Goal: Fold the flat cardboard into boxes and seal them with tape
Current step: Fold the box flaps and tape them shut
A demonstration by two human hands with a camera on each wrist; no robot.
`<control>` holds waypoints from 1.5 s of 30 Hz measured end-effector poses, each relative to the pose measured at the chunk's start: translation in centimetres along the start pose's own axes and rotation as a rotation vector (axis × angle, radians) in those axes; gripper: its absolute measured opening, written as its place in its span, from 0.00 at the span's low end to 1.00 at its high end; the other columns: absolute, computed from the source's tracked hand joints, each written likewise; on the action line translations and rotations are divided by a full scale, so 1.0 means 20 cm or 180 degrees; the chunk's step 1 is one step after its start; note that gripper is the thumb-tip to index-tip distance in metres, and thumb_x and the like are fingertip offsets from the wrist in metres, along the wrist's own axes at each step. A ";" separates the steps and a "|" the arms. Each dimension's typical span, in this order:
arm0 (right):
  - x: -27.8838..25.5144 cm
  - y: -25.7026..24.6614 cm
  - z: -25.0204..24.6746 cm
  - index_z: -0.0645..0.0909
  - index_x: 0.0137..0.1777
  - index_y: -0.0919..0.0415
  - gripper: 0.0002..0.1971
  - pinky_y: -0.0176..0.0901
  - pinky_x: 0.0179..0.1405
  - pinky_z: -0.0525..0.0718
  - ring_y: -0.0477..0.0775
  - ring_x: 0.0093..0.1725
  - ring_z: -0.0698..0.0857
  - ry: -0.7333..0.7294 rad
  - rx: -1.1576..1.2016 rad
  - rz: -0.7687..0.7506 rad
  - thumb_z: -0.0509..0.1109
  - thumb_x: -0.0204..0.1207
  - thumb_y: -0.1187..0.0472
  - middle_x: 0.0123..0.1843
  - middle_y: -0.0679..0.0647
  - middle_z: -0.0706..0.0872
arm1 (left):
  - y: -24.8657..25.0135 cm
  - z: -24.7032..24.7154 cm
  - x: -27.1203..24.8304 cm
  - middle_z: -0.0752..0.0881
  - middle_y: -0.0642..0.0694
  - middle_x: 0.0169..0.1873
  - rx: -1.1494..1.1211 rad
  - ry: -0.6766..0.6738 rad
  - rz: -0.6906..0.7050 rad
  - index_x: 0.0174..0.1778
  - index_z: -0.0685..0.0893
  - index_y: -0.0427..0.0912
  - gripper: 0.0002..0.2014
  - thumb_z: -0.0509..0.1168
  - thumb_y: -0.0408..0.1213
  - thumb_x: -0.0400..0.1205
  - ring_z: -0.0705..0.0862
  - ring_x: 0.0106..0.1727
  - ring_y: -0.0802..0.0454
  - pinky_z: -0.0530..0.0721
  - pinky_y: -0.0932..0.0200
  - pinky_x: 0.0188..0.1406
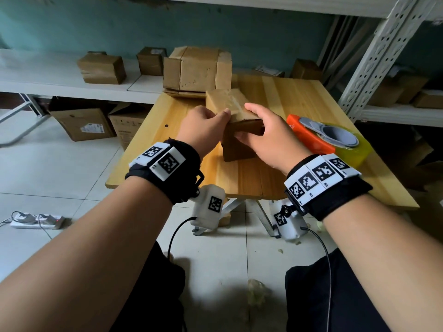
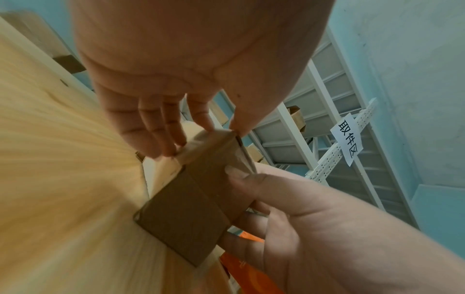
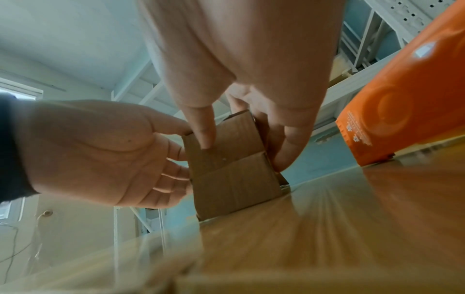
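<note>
Crowding the right hand [image 1: 266, 137], an orange tape dispenser [image 1: 311, 136] flanks the box [image 1: 236, 130].

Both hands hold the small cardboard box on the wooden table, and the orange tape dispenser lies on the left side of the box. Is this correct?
Not quite. The orange tape dispenser lies on the right side of the small cardboard box, beyond the right hand, as the head view shows. The rest is correct: the left hand and the right hand hold it on the wooden table.
</note>
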State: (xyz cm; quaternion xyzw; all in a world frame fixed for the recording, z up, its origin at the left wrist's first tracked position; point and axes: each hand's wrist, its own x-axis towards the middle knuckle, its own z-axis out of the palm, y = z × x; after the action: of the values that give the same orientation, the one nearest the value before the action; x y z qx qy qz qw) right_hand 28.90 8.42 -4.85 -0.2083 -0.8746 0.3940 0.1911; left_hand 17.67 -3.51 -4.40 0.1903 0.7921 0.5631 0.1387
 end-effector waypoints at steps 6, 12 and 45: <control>0.01 0.01 0.00 0.65 0.90 0.46 0.33 0.40 0.72 0.77 0.50 0.82 0.75 0.0100 -0.0121 0.0015 0.73 0.87 0.55 0.86 0.47 0.74 | 0.01 0.07 0.01 0.86 0.46 0.44 -0.0288 0.0079 -0.0056 0.50 0.76 0.47 0.14 0.70 0.53 0.85 0.84 0.44 0.50 0.91 0.44 0.53; 0.00 0.06 -0.03 0.56 0.93 0.43 0.35 0.40 0.74 0.73 0.53 0.85 0.72 -0.0142 -0.0099 0.0109 0.61 0.91 0.67 0.90 0.48 0.68 | 0.03 0.05 0.02 0.88 0.48 0.52 -0.0521 0.0076 0.0271 0.64 0.85 0.44 0.15 0.73 0.45 0.84 0.86 0.50 0.54 0.81 0.64 0.37; -0.07 0.01 -0.13 0.88 0.60 0.54 0.18 0.60 0.56 0.93 0.56 0.57 0.90 0.0870 0.0723 0.0170 0.61 0.77 0.61 0.54 0.51 0.90 | 0.14 0.45 -0.17 0.88 0.45 0.30 -0.1227 -0.0592 0.0492 0.38 0.89 0.38 0.13 0.64 0.34 0.87 0.87 0.35 0.51 0.83 0.56 0.35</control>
State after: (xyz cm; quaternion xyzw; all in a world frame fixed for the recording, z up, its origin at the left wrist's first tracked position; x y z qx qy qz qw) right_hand 31.42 9.45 -3.58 -0.2600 -0.7845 0.4632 0.3200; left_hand 25.00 3.22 -4.72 0.2715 0.6368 0.6930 0.2013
